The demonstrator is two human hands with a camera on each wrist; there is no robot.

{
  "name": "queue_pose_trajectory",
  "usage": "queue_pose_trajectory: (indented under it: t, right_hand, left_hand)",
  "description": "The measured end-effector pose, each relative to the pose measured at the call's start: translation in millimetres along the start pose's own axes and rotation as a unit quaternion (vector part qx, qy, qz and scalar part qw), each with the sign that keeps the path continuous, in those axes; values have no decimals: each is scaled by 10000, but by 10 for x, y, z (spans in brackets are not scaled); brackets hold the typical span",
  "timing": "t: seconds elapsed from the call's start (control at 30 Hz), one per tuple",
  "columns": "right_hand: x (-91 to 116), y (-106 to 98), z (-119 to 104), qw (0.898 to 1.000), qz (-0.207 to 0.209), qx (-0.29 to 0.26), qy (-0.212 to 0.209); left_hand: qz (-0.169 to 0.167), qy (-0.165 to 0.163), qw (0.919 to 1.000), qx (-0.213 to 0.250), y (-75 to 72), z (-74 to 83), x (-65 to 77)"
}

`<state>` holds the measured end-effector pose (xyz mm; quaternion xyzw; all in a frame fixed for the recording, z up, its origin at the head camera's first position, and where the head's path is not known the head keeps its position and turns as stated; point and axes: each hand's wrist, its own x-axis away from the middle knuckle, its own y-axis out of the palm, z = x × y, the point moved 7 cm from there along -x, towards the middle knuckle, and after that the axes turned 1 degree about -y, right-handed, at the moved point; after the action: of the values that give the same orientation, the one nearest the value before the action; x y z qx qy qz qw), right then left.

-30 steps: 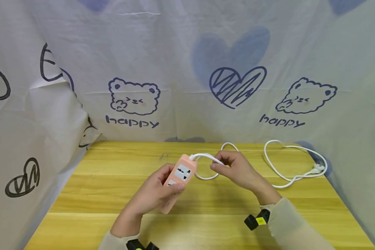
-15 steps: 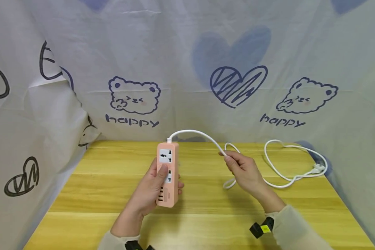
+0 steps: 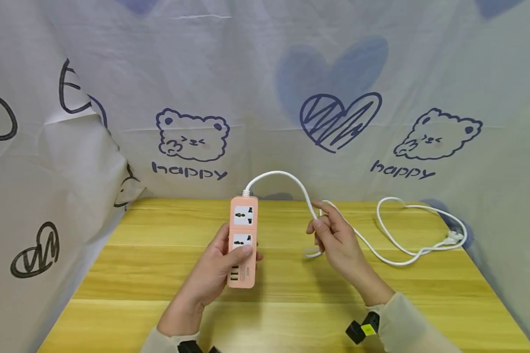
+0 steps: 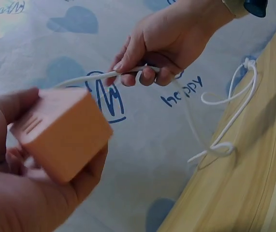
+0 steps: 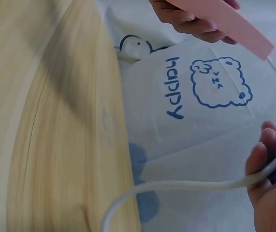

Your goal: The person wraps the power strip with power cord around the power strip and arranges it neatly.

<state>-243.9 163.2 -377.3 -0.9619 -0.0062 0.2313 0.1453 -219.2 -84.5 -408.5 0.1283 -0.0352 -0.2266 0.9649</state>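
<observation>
My left hand (image 3: 216, 267) grips the lower half of a pink power strip (image 3: 243, 228), thumb across its front. The strip stands upright above the table, its sockets and USB ports facing the head camera. From its top end a white cord (image 3: 282, 172) arches over to my right hand (image 3: 342, 245), which pinches it between thumb and fingers. In the left wrist view the bottom end of the power strip (image 4: 75, 140) is close to the camera. Below my right hand, the cord (image 5: 191, 185) sags away in the right wrist view.
The cord's white plug (image 3: 454, 238) lies with a loose loop at the back right of the wooden table (image 3: 159, 318). A printed cloth (image 3: 265, 147) hangs behind the table's far edge and along its sides.
The power strip has swung from a tilt to upright, then shifted slightly right and up. Its cord now arches higher. My right hand stays on the cord, its fingers shifted along it.
</observation>
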Motion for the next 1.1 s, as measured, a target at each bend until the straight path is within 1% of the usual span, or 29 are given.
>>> queue_pose_trajectory:
  t: [0.03, 0.07, 0.13, 0.2, 0.27, 0.3, 0.37, 0.4, 0.47, 0.5, 0.53, 0.57, 0.6, 0.63, 0.67, 0.7, 0.77, 0.83, 0.87, 0.97, 1.0, 1.03, 1.07, 1.1]
  right_hand:
    - [-9, -1, -5, 9997, 66, -217, -11]
    - [-16, -6, -6, 9994, 168, -316, -16]
    - [-25, -19, 11, 9991, 392, -137, 30]
    - [-18, -5, 32, 9980, 436, 449, 80]
    - [2, 55, 51, 9925, 224, 1193, 125]
    - [20, 104, 59, 9879, 16, 1546, 132]
    - [71, 232, 46, 9743, -511, 2192, -49]
    - [102, 300, 31, 9669, -761, 2427, -191]
    - [170, 425, -24, 9502, -1160, 2826, -621]
    - [203, 473, -63, 9418, -1304, 2976, -867]
    - [233, 516, -110, 9327, -1423, 3108, -1147]
    - [262, 547, -155, 9253, -1518, 3194, -1371]
    - [286, 569, -207, 9176, -1598, 3271, -1595]
    - [311, 585, -260, 9101, -1669, 3332, -1813]
    - [333, 595, -312, 9027, -1750, 3385, -1997]
    - [350, 601, -363, 8962, -1833, 3417, -2157]
    - [377, 608, -468, 8849, -2016, 3438, -2411]
    - [399, 607, -578, 8720, -2184, 3479, -2662]
    - [406, 603, -627, 8674, -2283, 3464, -2746]
    - [420, 593, -778, 8502, -2520, 3449, -3078]
    - [420, 586, -827, 8447, -2562, 3441, -3201]
    - [414, 577, -872, 8422, -2597, 3387, -3293]
    - [401, 564, -912, 8414, -2603, 3328, -3370]
    - [384, 549, -945, 8413, -2572, 3292, -3429]
  left_hand:
    - [-136, 50, 9999, 61, 21, 12, 7]
    - [-323, 128, 9994, 64, 52, 29, 18]
    - [-754, 277, 9967, -63, 135, 67, 57]
    - [-1130, 446, 9923, -243, 221, 98, 98]
    - [-1283, 526, 9895, -397, 284, 108, 123]
    - [-1298, 558, 9889, -449, 304, 107, 128]
    - [-1144, 609, 9900, -555, 310, 102, 120]
    - [-962, 641, 9912, -651, 294, 102, 112]
    - [-462, 771, 9915, -942, 227, 118, 94]
    - [-151, 840, 9900, -1127, 178, 131, 88]
    - [198, 878, 9868, -1345, 120, 144, 84]
    - [552, 906, 9811, -1619, 62, 160, 84]
    - [883, 926, 9725, -1946, 8, 176, 87]
    - [1173, 932, 9617, -2297, -39, 189, 92]
    - [1407, 955, 9481, -2685, -75, 205, 101]
    - [1607, 961, 9321, -3101, -103, 221, 111]
    - [1779, 1019, 8955, -3949, -112, 259, 130]
    - [1723, 1120, 8613, -4648, -87, 280, 140]
    - [1638, 1167, 8449, -4956, -64, 287, 144]
    - [1259, 1293, 8037, -5669, 11, 277, 153]
    - [1138, 1338, 7927, -5837, 31, 270, 160]
    - [1016, 1363, 7834, -5978, 49, 263, 171]
    - [864, 1392, 7774, -6073, 67, 253, 181]
    - [694, 1404, 7741, -6134, 84, 242, 191]
